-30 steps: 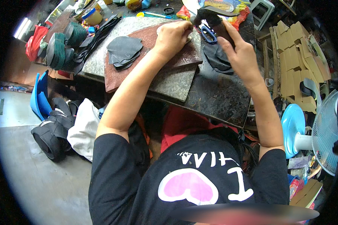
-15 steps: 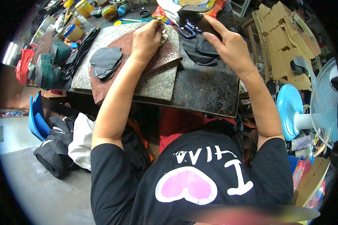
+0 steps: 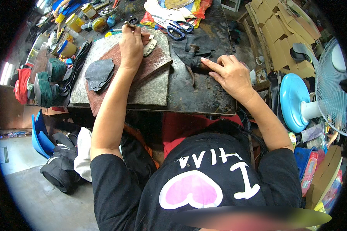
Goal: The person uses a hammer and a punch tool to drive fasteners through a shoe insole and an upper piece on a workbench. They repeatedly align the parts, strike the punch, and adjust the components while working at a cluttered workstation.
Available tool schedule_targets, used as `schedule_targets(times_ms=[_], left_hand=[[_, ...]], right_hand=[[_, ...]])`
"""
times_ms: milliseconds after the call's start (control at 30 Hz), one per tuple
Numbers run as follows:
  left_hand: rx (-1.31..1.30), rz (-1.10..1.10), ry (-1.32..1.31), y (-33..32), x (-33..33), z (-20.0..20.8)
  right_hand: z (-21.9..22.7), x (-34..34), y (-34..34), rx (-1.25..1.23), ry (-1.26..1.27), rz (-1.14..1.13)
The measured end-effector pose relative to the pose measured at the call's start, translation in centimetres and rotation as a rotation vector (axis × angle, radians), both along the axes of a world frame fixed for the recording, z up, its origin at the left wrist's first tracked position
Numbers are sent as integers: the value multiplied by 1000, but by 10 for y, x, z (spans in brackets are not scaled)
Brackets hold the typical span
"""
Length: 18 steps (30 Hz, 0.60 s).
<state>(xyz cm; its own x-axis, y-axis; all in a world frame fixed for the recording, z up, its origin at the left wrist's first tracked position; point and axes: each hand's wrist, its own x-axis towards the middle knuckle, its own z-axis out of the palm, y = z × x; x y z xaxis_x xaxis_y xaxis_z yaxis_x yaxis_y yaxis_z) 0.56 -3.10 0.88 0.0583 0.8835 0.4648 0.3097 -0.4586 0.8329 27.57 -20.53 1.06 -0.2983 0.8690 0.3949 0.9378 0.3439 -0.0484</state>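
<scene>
My left hand (image 3: pixel 131 48) is closed over the red-brown board (image 3: pixel 142 73). Its fingertips pinch a small dark piece whose kind I cannot make out. Beside those fingers lies a pale oval piece with dark markings (image 3: pixel 150 47). At the right, my right hand (image 3: pixel 233 75) rests low over the table, index finger stretched out and fingertips touching a dark hammer (image 3: pixel 199 64) that lies partly beneath them. Black leather pieces (image 3: pixel 198 43) lie under and behind the hammer. Left of my left forearm sits a small stack of black cut pieces (image 3: pixel 99 75).
A speckled stone slab (image 3: pixel 150 96) lies under the board on the dark table (image 3: pixel 204 100). Blue-handled scissors (image 3: pixel 178 30) lie at the back. Green cord spools (image 3: pixel 44 92), black strips (image 3: pixel 79 65) and jars (image 3: pixel 67 49) crowd the left. A blue-white fan (image 3: pixel 297 102) stands right.
My right hand has come down from holding the hammer up, and the hammer now lies on the black leather pieces. My left hand shows slightly further left as the whole view shifts.
</scene>
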Motion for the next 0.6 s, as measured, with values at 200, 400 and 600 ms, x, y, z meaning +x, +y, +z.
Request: schedule_targets(times_ms=[200, 400, 600], left_hand=[[159, 74, 243, 21, -23, -29], [404, -347, -68, 31, -27, -34], [609, -37, 369, 4, -19, -9]], right_hand=[[7, 16, -34, 116, 54, 35], [14, 80, -88, 171, 76, -129], [12, 144, -159, -54, 143, -504]])
